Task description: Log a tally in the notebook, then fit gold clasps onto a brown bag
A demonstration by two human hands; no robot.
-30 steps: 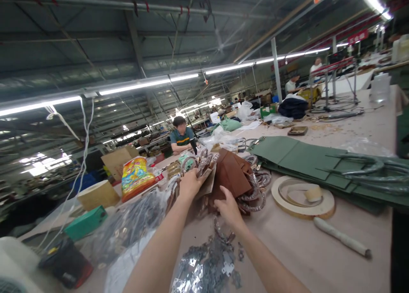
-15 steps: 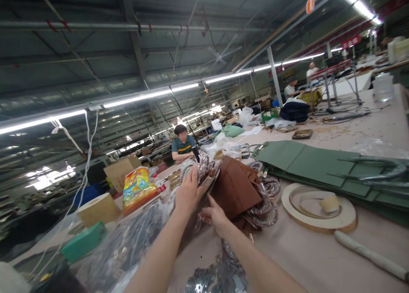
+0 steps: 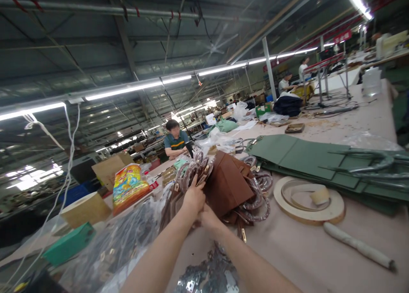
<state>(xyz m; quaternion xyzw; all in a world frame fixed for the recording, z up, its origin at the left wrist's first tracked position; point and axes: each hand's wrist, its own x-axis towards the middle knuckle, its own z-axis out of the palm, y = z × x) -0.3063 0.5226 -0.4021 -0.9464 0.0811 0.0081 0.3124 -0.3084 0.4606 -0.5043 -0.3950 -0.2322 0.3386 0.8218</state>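
A bundle of brown straps [image 3: 189, 178] fitted with metal clips is held up near the middle of the surface [image 3: 306, 250], with the fingers [image 3: 198, 191] of the left hand [image 3: 194, 199] closed around it. The right hand [image 3: 208, 218] is pressed against the left hand, its fingers hidden from view, so it cannot be told whether they are open or have hold of the bundle. Just right of the bundle, brown leather panels [image 3: 227, 184] are piled and tilted, with coiled, shiny handles [image 3: 257, 203] lying around their right side. A heap of metal plates [image 3: 207, 274] lies on the near side, below the hands. To the left, a clear bag of metal fittings [image 3: 118, 246] is spread near the hands, and a snack packet [image 3: 130, 187], a cardboard box [image 3: 108, 169], a paper roll [image 3: 84, 210] and a green box [image 3: 68, 244] are set along the left edge. To the right lie long green panels [image 3: 303, 158], a wooden ring [image 3: 308, 201] and a white tube [image 3: 358, 245]. A co-worker [image 3: 175, 139] is seated beyond the far left of the surface.
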